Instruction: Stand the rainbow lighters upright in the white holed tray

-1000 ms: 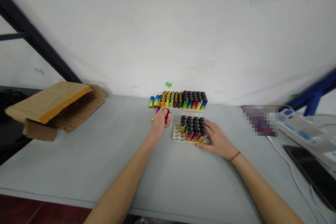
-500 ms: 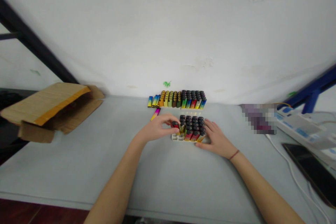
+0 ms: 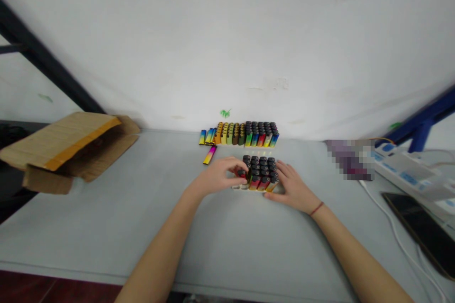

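My left hand pinches a lighter with a black top and reddish body at the left front of a white tray. Its lower end is hidden behind my fingers. Upright black-topped lighters fill most of this tray in rows, with red and yellow bodies along the front. Around the tray's right side curves my right hand, thumb at the front corner and fingers along the side, steadying it. Left of the tray, a pink-and-yellow lighter-like piece lies flat on the table.
Behind, by the wall, stand more lighters and yellow, green and brown ones. Blue-and-yellow pieces lie beside them. An opened cardboard box is at left. At right are a phone, a white cable and a power strip.
My left hand has moved slightly right and down with the lighter, toward the tray's left front slots. More of the pink-and-yellow piece shows. My right hand keeps its place.
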`<control>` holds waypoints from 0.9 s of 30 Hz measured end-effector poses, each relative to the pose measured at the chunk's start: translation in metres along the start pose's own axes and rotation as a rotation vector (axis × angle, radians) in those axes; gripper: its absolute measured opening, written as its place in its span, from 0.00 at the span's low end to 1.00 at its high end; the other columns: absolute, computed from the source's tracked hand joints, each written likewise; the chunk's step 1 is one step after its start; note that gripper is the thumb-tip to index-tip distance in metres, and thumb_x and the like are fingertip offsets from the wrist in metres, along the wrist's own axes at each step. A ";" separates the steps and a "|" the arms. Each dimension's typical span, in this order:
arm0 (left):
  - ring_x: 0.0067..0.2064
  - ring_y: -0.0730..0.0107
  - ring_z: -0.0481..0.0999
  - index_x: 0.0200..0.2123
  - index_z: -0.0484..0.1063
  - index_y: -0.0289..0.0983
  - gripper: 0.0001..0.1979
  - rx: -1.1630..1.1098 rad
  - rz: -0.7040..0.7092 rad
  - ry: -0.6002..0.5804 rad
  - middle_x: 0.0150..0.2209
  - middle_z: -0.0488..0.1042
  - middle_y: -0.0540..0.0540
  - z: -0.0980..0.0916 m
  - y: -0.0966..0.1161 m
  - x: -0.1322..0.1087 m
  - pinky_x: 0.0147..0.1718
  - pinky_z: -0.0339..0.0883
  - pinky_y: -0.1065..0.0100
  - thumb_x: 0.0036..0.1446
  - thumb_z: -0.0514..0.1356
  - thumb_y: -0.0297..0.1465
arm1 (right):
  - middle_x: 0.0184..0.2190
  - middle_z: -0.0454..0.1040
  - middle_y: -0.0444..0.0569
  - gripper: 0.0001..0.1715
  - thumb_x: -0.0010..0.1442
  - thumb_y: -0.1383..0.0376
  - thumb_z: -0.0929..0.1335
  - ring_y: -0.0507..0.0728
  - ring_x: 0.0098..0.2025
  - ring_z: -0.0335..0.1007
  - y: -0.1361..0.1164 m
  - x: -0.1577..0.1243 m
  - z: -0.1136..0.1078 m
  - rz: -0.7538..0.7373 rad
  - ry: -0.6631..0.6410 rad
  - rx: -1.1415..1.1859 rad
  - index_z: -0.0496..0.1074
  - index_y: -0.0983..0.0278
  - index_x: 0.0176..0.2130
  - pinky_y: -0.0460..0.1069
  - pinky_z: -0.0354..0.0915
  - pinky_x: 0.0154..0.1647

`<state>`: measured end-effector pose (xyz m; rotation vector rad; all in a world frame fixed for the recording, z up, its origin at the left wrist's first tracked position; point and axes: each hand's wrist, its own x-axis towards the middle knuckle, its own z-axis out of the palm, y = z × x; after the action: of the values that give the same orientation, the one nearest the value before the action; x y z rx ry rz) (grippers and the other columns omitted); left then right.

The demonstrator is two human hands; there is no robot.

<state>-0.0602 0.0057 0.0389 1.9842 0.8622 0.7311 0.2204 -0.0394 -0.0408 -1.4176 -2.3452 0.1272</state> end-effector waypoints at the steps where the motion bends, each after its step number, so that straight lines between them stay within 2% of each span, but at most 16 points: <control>1: 0.38 0.66 0.76 0.37 0.80 0.41 0.10 -0.013 -0.012 0.005 0.38 0.79 0.46 0.001 0.001 0.000 0.43 0.70 0.67 0.48 0.70 0.33 | 0.65 0.63 0.66 0.51 0.57 0.37 0.67 0.75 0.67 0.55 0.000 0.000 0.000 0.001 0.001 -0.001 0.59 0.65 0.67 0.73 0.53 0.65; 4: 0.37 0.67 0.76 0.40 0.78 0.41 0.15 -0.059 -0.030 0.028 0.36 0.78 0.47 0.001 0.003 -0.001 0.41 0.70 0.67 0.46 0.71 0.32 | 0.65 0.63 0.66 0.51 0.57 0.38 0.67 0.75 0.68 0.55 0.000 0.000 0.000 0.005 0.001 -0.004 0.59 0.65 0.67 0.73 0.53 0.65; 9: 0.34 0.67 0.75 0.32 0.80 0.39 0.05 -0.009 0.031 0.040 0.32 0.77 0.46 -0.001 0.002 0.000 0.39 0.68 0.67 0.51 0.67 0.33 | 0.64 0.63 0.67 0.51 0.57 0.37 0.67 0.75 0.67 0.56 0.000 0.000 0.001 0.001 0.007 0.000 0.61 0.67 0.66 0.72 0.55 0.65; 13: 0.33 0.65 0.74 0.30 0.81 0.40 0.03 -0.037 0.033 0.057 0.31 0.78 0.45 -0.003 0.007 0.000 0.39 0.67 0.67 0.51 0.67 0.32 | 0.64 0.63 0.67 0.51 0.57 0.38 0.68 0.75 0.67 0.56 0.001 0.000 0.001 0.000 0.007 0.009 0.61 0.66 0.65 0.73 0.54 0.65; 16: 0.32 0.66 0.72 0.29 0.82 0.39 0.04 -0.108 -0.024 0.103 0.30 0.78 0.45 -0.004 0.006 0.001 0.36 0.65 0.68 0.48 0.69 0.32 | 0.64 0.64 0.66 0.50 0.56 0.38 0.68 0.75 0.67 0.56 0.001 0.000 0.001 0.000 0.009 0.012 0.62 0.65 0.65 0.73 0.55 0.65; 17: 0.30 0.67 0.71 0.29 0.81 0.39 0.04 -0.116 -0.059 0.165 0.29 0.78 0.45 -0.006 0.002 0.001 0.34 0.64 0.69 0.48 0.69 0.33 | 0.64 0.64 0.66 0.50 0.56 0.37 0.68 0.75 0.67 0.56 0.001 0.000 0.001 -0.001 0.009 0.012 0.62 0.65 0.65 0.73 0.55 0.65; 19: 0.29 0.67 0.69 0.30 0.81 0.39 0.04 -0.059 -0.138 0.366 0.28 0.76 0.46 -0.010 -0.010 0.002 0.34 0.64 0.69 0.50 0.67 0.32 | 0.64 0.64 0.67 0.49 0.57 0.37 0.68 0.75 0.67 0.56 0.001 0.000 0.000 -0.003 0.007 0.011 0.63 0.65 0.64 0.73 0.55 0.64; 21: 0.34 0.64 0.71 0.30 0.80 0.39 0.04 0.128 -0.193 0.571 0.31 0.76 0.45 -0.016 -0.029 0.003 0.40 0.65 0.67 0.52 0.64 0.31 | 0.64 0.64 0.67 0.49 0.57 0.37 0.67 0.75 0.67 0.56 0.001 0.000 0.000 -0.003 0.003 0.010 0.63 0.65 0.64 0.73 0.55 0.65; 22: 0.39 0.61 0.73 0.31 0.80 0.39 0.04 0.261 -0.210 0.629 0.34 0.76 0.44 -0.018 -0.040 0.003 0.44 0.66 0.65 0.53 0.63 0.31 | 0.64 0.64 0.67 0.49 0.57 0.36 0.67 0.75 0.67 0.56 0.001 0.000 -0.001 -0.003 0.003 0.009 0.64 0.66 0.63 0.73 0.55 0.65; 24: 0.44 0.56 0.73 0.36 0.80 0.39 0.07 0.463 -0.255 0.649 0.39 0.76 0.41 -0.023 -0.058 0.002 0.50 0.65 0.61 0.54 0.63 0.33 | 0.64 0.64 0.68 0.50 0.57 0.36 0.67 0.75 0.67 0.57 0.001 0.000 -0.001 0.000 0.005 0.004 0.64 0.67 0.63 0.72 0.55 0.65; 27: 0.44 0.55 0.74 0.42 0.79 0.39 0.14 0.585 -0.329 0.550 0.41 0.76 0.40 -0.025 -0.071 0.001 0.50 0.65 0.60 0.56 0.63 0.38 | 0.64 0.64 0.68 0.50 0.56 0.36 0.67 0.75 0.67 0.57 0.000 0.000 0.000 0.006 0.006 0.003 0.65 0.67 0.62 0.72 0.56 0.64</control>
<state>-0.1000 0.0477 -0.0101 2.0664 1.8553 0.9156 0.2208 -0.0390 -0.0406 -1.4218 -2.3358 0.1277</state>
